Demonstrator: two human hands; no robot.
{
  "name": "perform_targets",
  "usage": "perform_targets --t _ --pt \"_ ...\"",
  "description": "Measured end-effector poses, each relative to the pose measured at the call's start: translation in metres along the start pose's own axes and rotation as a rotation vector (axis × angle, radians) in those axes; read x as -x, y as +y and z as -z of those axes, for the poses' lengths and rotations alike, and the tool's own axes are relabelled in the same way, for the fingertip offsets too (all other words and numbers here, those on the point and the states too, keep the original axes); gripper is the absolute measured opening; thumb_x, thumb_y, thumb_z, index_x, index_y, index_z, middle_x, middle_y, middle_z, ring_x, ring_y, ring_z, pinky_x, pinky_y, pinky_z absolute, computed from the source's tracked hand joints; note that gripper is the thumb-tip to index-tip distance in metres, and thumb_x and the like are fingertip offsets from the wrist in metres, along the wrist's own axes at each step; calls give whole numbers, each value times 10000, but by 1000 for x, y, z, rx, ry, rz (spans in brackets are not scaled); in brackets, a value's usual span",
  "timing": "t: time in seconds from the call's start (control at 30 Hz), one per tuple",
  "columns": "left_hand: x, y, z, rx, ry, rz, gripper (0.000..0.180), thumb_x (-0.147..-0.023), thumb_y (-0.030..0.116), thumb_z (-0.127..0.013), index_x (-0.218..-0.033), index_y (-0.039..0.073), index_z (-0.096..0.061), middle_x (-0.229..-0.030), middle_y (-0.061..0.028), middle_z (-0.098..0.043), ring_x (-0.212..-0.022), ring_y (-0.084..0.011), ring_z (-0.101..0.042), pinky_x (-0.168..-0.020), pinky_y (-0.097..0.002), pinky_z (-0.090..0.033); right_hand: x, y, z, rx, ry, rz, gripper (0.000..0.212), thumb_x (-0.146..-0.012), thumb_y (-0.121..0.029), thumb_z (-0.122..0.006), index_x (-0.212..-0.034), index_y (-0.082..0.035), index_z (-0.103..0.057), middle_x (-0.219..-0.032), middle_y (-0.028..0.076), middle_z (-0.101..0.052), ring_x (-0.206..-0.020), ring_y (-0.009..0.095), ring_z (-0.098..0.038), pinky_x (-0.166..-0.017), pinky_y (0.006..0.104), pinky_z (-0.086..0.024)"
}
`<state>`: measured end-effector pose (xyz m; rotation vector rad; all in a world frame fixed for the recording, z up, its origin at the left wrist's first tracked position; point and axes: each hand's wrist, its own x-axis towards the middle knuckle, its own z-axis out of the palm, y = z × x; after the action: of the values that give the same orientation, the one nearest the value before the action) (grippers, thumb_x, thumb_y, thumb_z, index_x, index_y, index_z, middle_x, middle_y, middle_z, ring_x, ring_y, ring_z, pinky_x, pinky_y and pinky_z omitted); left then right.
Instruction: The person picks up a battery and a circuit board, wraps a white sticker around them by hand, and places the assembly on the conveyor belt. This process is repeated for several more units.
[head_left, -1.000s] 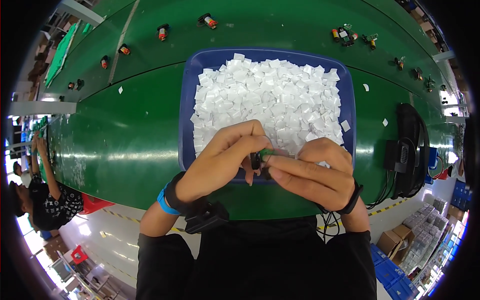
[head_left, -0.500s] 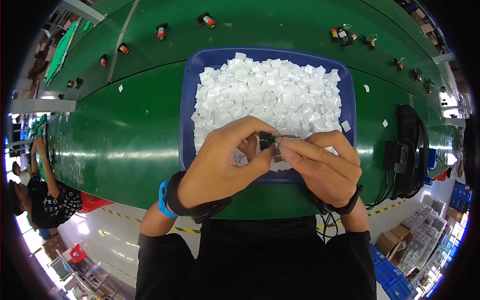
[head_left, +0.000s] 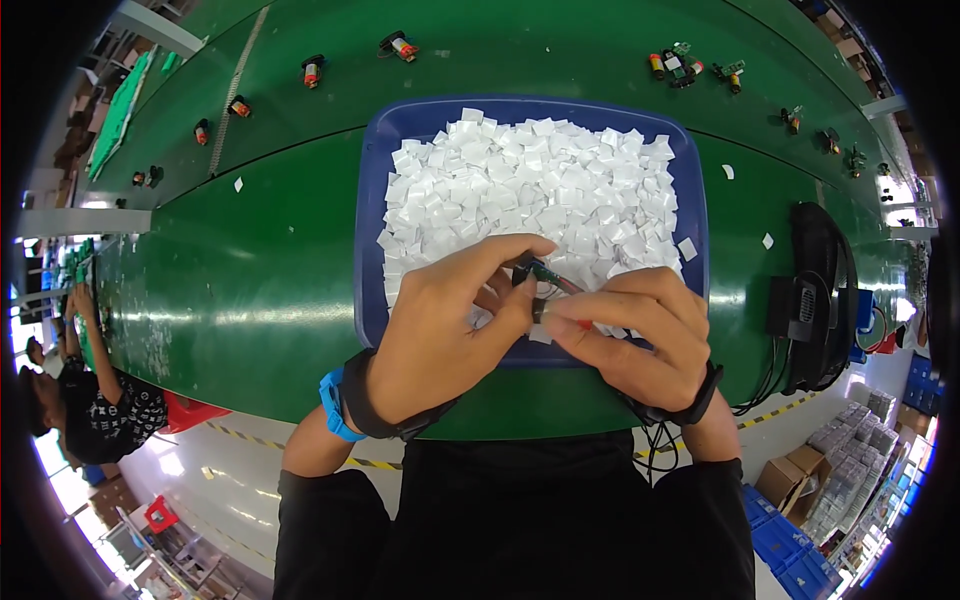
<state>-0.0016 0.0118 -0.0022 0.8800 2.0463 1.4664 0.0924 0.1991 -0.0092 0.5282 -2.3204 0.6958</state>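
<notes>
Over a blue tray (head_left: 364,250) heaped with small white squares (head_left: 530,190), both of my hands work on one small electronic assembly. My left hand (head_left: 440,320) pinches its dark green circuit board (head_left: 541,271) between thumb and fingers. Thin wires run from the board toward my right hand (head_left: 645,330), whose fingers are closed on a small dark part (head_left: 539,308) of it. A bit of red (head_left: 585,325) shows between the right fingers; most of that piece is hidden, so I cannot tell its exact shape.
Beyond the tray, similar assemblies (head_left: 403,47) with red and yellow cylinders lie spaced along a green belt (head_left: 560,50). A black device with cables (head_left: 800,305) stands at right. Loose white squares (head_left: 768,241) lie on the green table. Another person (head_left: 100,400) works at far left.
The circuit board has tilted, its right end now lower. My right fingers have shifted slightly left, and red shows among them. Assemblies on the belt have moved a little left.
</notes>
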Motion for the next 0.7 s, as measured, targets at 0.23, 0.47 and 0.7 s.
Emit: perform_targets --t 0.23,0.47,0.7 --pt "3 -4 -3 -11 8 -72 295 -943 -46 -555 -1230 3 -605 -1018 -99 -705 -837 -136 -692 -725 -272 -592 3 -1 3 -65 -57 8 299 -580 -11 -852 -854 -109 -784 -968 -2 -723 -787 170 -613 -582 265 -527" --pt "5 -3 -2 -4 6 -60 306 -946 -44 -549 -1244 2 -602 -1023 -102 -692 -856 -133 -685 -744 -273 -584 2 -1 2 -94 -43 6 295 -583 -6 -846 -851 -106 -777 -979 12 -726 -778 178 -619 -578 265 -516" --pt "-2 11 15 294 -145 74 322 -899 -45 -648 -1217 -1 -632 -1057 -103 -654 -837 -143 -672 -778 -268 -566 0 8 7 -142 36 -92 256 -610 25 -826 -829 -85 -751 -957 62 -733 -729 189 -613 -591 271 -478"
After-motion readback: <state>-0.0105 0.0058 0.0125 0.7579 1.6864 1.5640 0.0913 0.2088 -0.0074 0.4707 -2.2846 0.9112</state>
